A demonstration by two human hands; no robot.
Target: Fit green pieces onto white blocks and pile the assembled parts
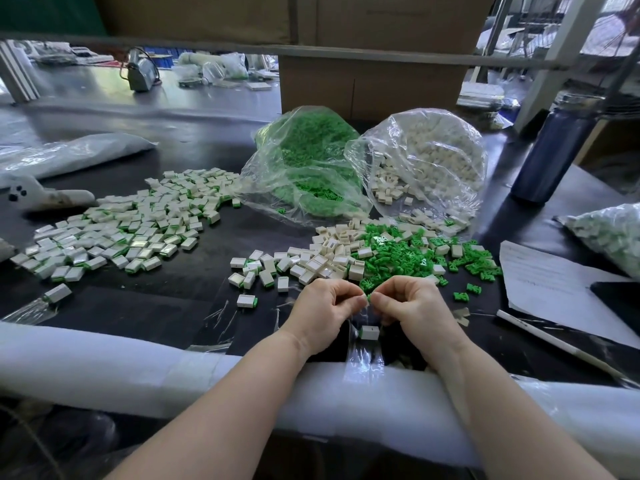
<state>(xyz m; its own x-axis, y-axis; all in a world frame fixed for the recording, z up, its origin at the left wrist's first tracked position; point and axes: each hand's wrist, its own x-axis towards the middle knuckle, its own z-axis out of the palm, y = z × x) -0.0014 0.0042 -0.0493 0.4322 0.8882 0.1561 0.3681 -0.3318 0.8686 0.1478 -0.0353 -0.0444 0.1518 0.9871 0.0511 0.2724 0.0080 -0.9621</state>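
Observation:
My left hand (pixel 323 311) and my right hand (pixel 412 306) meet fingertip to fingertip near the table's front edge. Between them a small green piece (pixel 368 298) is pinched; whether a white block sits behind it is hidden by my curled left fingers. One white block (pixel 370 332) lies on the table just below my hands. Loose white blocks (pixel 325 258) and loose green pieces (pixel 415 254) lie mixed right behind my hands. A wide spread of assembled parts (pixel 128 226) covers the table to the left.
An open bag of green pieces (pixel 304 161) and an open bag of white blocks (pixel 433 157) lie behind the loose heap. A dark bottle (pixel 550 154), a sheet of paper (pixel 554 289) and another bag (pixel 613 233) are right. White foam padding (pixel 138 362) lines the front edge.

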